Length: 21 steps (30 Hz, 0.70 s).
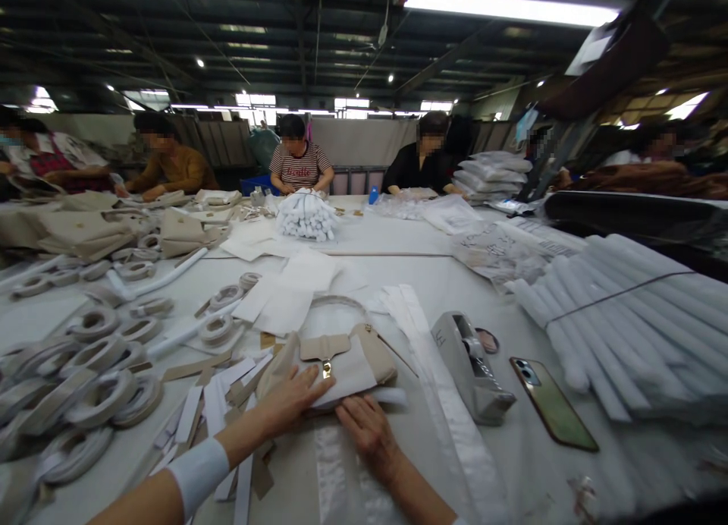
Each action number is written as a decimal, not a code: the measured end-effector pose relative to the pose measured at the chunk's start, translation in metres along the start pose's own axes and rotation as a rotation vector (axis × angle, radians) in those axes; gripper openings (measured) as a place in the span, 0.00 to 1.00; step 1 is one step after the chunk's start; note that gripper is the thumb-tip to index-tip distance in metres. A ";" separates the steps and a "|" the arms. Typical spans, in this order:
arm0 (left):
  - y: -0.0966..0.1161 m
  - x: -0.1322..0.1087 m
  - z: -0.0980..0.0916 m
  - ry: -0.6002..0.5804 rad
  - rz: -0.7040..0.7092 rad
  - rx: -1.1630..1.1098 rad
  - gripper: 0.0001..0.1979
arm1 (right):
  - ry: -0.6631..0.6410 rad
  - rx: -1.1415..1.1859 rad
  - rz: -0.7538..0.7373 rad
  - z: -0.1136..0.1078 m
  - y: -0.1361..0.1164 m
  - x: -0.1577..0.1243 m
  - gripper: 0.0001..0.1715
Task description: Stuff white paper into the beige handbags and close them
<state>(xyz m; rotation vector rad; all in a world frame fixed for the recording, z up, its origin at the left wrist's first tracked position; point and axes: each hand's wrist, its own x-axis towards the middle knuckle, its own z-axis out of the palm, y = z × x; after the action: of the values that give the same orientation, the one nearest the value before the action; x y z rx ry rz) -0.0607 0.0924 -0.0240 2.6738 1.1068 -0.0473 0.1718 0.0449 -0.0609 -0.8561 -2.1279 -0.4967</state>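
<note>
A beige handbag [353,362] with a flap and a gold clasp [326,369] lies on the table in front of me. White sheet material covers part of its front. My left hand [293,397] rests on the bag's lower left front, fingers stretched out and spread beside the clasp. At the bottom edge, my right hand [368,432] has its fingers bent and pressed together against the bag; the grip's underside is hidden. A white foam tube [391,396] pokes out from beneath the bag, just above my right hand. The bag's thin strap [341,300] arches behind it.
Rolled beige straps [94,324] and cut strips [190,415] cover the left side. At right are a tape dispenser [475,373], a phone [553,403] and bundled foam tubes [631,320]. White strips [437,396] run alongside the bag. Several people sit across the table.
</note>
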 end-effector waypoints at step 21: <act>0.020 0.006 0.005 0.179 -0.043 0.174 0.37 | -0.028 -0.043 0.046 -0.022 0.077 -0.011 0.05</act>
<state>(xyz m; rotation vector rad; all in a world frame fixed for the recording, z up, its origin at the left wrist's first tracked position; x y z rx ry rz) -0.0424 0.0815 -0.0250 2.8542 1.2685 0.0943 0.2429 0.0810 -0.0503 -0.9396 -2.1246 -0.5107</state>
